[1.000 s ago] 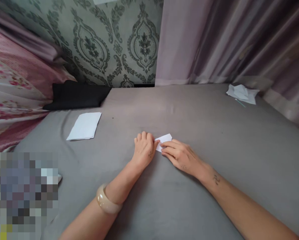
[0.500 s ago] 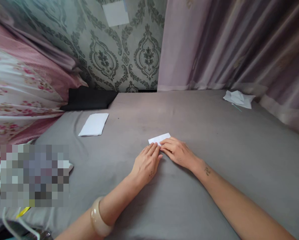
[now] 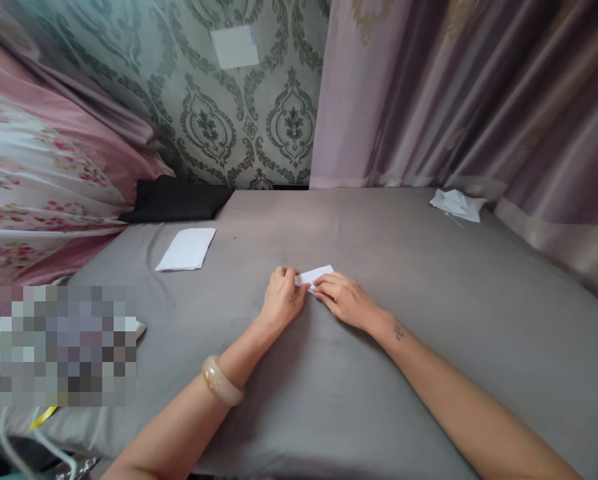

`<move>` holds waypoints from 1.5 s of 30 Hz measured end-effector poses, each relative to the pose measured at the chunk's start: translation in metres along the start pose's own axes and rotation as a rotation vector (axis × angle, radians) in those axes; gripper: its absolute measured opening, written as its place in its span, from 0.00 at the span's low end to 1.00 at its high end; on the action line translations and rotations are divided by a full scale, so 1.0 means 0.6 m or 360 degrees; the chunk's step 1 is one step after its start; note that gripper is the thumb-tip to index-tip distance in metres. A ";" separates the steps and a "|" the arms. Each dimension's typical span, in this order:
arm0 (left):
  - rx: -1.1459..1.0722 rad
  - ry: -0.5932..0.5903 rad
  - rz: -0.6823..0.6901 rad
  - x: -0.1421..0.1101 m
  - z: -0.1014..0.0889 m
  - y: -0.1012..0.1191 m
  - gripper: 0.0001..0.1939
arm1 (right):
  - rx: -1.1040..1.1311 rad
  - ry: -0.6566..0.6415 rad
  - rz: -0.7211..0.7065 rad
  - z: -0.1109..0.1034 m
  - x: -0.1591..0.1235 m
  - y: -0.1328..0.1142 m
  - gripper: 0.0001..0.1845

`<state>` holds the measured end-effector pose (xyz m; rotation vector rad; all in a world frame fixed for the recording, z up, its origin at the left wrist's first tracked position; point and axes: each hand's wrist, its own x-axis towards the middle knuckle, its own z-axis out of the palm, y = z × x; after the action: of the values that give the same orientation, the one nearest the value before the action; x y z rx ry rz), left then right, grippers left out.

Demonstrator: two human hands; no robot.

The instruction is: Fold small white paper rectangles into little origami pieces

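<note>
A narrow strip of white paper (image 3: 315, 274) is held low over or against the grey cloth-covered surface (image 3: 379, 400), near its middle and slanting slightly upward to the right. Its left end is gripped by the left hand (image 3: 281, 295), whose fingers are curled around it, with the thumb laid along the near edge. Its right end is covered by the fingers of the right hand (image 3: 346, 299), which are slightly bent and held close together; whether the paper is pinched there or only pressed cannot be told. The fingertips of the two hands are nearly met at the near edge. A pale bangle (image 3: 221, 382) is worn on the left forearm.

To the left, well apart from the hands, a stack of white sheets (image 3: 187, 250) is laid flat, with a folded black cloth (image 3: 179, 199) placed beyond it. In the far right corner, some crumpled white papers (image 3: 457, 204) are seen, with a thin greenish stick (image 3: 454, 219) just beside them. A white sheet (image 3: 235, 47) is fixed to the patterned wall (image 3: 251, 107).
</note>
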<state>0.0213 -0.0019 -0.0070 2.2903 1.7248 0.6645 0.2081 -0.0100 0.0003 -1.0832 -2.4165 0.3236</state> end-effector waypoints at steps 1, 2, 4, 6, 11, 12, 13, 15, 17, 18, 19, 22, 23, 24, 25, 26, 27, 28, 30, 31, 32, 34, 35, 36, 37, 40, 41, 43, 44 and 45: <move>-0.0042 -0.0009 -0.0039 0.003 0.006 -0.001 0.16 | 0.0033 -0.0031 -0.0019 -0.002 0.003 0.004 0.11; -0.0085 -0.0020 -0.0064 0.006 0.011 -0.003 0.17 | 0.0069 -0.0061 -0.0032 -0.003 0.006 0.009 0.11; -0.0167 -0.0030 -0.0083 0.009 0.018 -0.007 0.16 | 0.0123 -0.0068 -0.0005 -0.003 0.013 0.020 0.10; -0.0245 -0.0025 -0.0076 0.011 0.019 -0.012 0.16 | 0.0124 0.0024 0.0123 0.001 0.020 0.031 0.11; -0.0386 -0.0159 0.0032 0.025 0.010 -0.022 0.14 | 0.0088 0.0068 0.0344 0.006 0.024 0.033 0.22; -0.0412 -0.0201 0.0047 0.029 0.007 -0.023 0.14 | 0.0067 0.0053 0.0364 0.006 0.023 0.030 0.22; -0.0435 -0.0235 0.0061 0.034 0.004 -0.024 0.14 | 0.0038 0.0044 0.0390 0.005 0.022 0.026 0.21; -0.0463 -0.0292 0.0126 0.044 -0.002 -0.026 0.14 | -0.0027 0.0046 0.0461 0.005 0.018 0.017 0.20; -0.0465 -0.0347 0.0227 0.053 -0.008 -0.027 0.14 | -0.0081 0.0063 0.0522 0.006 0.014 0.010 0.20; -0.0461 -0.0377 0.0276 0.056 -0.011 -0.028 0.15 | -0.0093 0.0074 0.0538 0.008 0.012 0.009 0.19; -0.0457 -0.0403 0.0316 0.058 -0.013 -0.028 0.15 | -0.0096 0.0088 0.0547 0.009 0.010 0.008 0.19; -0.0476 -0.0426 0.0347 0.060 -0.016 -0.030 0.16 | -0.0072 0.0134 0.0560 0.015 0.005 0.009 0.19; -0.0490 -0.0424 0.0344 0.059 -0.015 -0.031 0.16 | -0.0061 0.0148 0.0562 0.016 0.004 0.010 0.19; -0.0506 -0.0419 0.0341 0.058 -0.014 -0.032 0.17 | -0.0051 0.0162 0.0563 0.017 0.003 0.011 0.20; -0.0521 -0.0415 0.0340 0.057 -0.013 -0.034 0.17 | -0.0045 0.0178 0.0561 0.017 0.002 0.011 0.20; -0.0535 -0.0413 0.0343 0.056 -0.012 -0.035 0.17 | -0.0040 0.0192 0.0553 0.016 0.002 0.011 0.21; -0.0544 -0.0411 0.0349 0.055 -0.011 -0.036 0.17 | -0.0034 0.0202 0.0541 0.015 0.002 0.011 0.22; -0.0548 -0.0413 0.0356 0.055 -0.011 -0.036 0.17 | -0.0025 0.0205 0.0527 0.014 0.002 0.011 0.22; -0.0544 -0.0421 0.0356 0.054 -0.011 -0.036 0.16 | 0.0001 0.0189 0.0506 0.011 0.002 0.011 0.22; -0.0541 -0.0426 0.0354 0.054 -0.012 -0.036 0.16 | 0.0012 0.0180 0.0500 0.010 0.002 0.012 0.22; -0.0538 -0.0433 0.0354 0.054 -0.013 -0.035 0.15 | 0.0016 0.0176 0.0498 0.010 0.002 0.013 0.23; -0.0534 -0.0436 0.0348 0.054 -0.014 -0.034 0.16 | 0.0005 0.0186 0.0511 0.010 0.002 0.016 0.25; -0.0531 -0.0433 0.0346 0.054 -0.015 -0.033 0.16 | -0.0003 0.0188 0.0523 0.011 0.002 0.017 0.26; -0.0526 -0.0429 0.0344 0.054 -0.016 -0.032 0.16 | -0.0011 0.0188 0.0538 0.011 0.001 0.018 0.27; -0.0519 -0.0427 0.0341 0.053 -0.017 -0.032 0.17 | -0.0017 0.0183 0.0552 0.012 0.001 0.019 0.27; -0.0513 -0.0429 0.0350 0.052 -0.017 -0.032 0.17 | -0.0008 0.0184 0.0558 0.015 -0.001 0.020 0.25; -0.0516 -0.0429 0.0357 0.052 -0.017 -0.033 0.18 | 0.0000 0.0194 0.0548 0.015 -0.001 0.020 0.25; -0.0522 -0.0424 0.0375 0.052 -0.016 -0.034 0.18 | 0.0016 0.0209 0.0518 0.014 -0.002 0.018 0.25; -0.0522 -0.0422 0.0383 0.051 -0.015 -0.034 0.18 | 0.0021 0.0213 0.0502 0.013 -0.002 0.017 0.25; -0.0519 -0.0420 0.0388 0.051 -0.015 -0.035 0.19 | 0.0025 0.0214 0.0489 0.012 -0.002 0.016 0.25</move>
<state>0.0061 0.0326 -0.0008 2.2508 1.1408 0.6010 0.2113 -0.0044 -0.0099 -1.4242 -2.1262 0.3564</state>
